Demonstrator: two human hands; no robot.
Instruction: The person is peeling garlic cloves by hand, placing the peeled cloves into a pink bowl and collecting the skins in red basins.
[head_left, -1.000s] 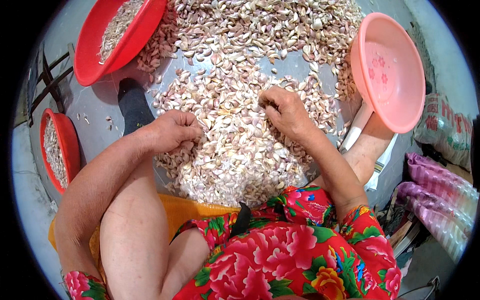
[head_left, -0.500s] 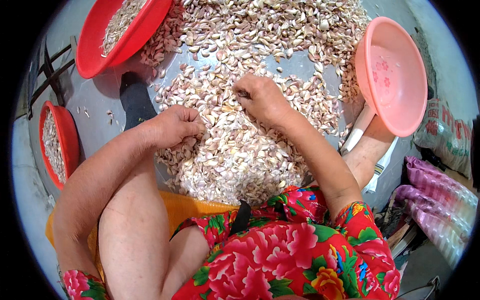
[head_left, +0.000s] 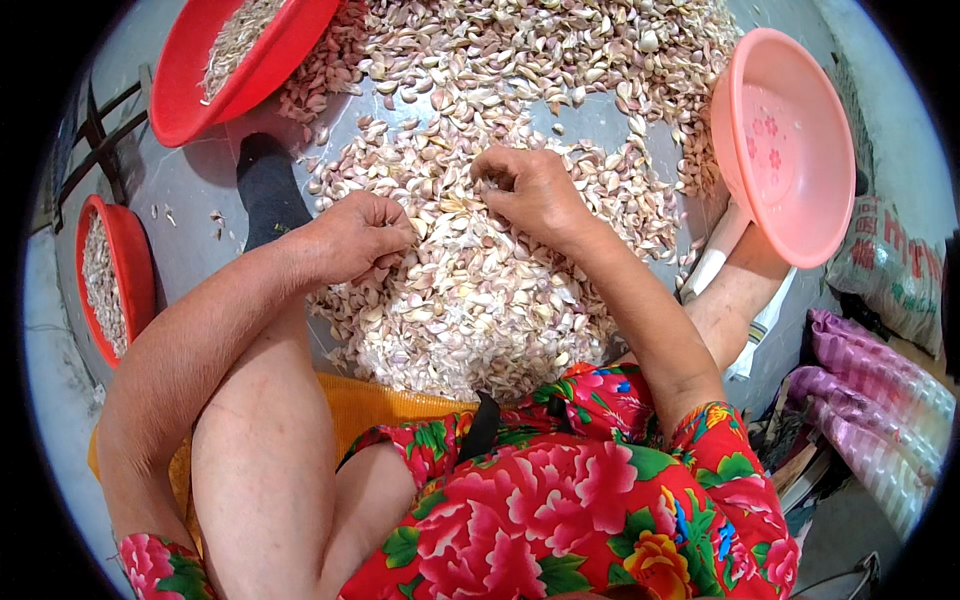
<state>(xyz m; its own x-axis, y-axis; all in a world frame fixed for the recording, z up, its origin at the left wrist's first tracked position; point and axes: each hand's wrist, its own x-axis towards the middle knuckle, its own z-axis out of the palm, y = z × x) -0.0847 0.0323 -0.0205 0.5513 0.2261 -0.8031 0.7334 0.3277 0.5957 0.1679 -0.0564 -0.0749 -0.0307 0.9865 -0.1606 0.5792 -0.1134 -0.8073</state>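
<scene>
A heap of loose garlic cloves [head_left: 470,330], whitish with purple tinges and papery skins, lies on the grey floor between my legs. My left hand [head_left: 365,238] is over its left side, knuckles up and fingers curled, thumb and fingertips pressed together at the cloves. To the right, my right hand [head_left: 535,190] is also closed, its fingers bent round toward the thumb just above the heap. Whatever either hand pinches is hidden by the fingers or too small to make out. The hands are apart, with cloves showing between them.
Beyond the heap spreads a wider layer of garlic cloves [head_left: 530,45]. A large red basin [head_left: 290,70] of pale pieces is tilted at the upper left; a smaller red basin [head_left: 140,270] stands below. A pink basin [head_left: 800,190] leans at the right, near sacks [head_left: 870,370].
My left hand has shifted slightly upward and right, its fingers curling further in. The right hand stays near the same spot, with its fingers a little differently bent.
</scene>
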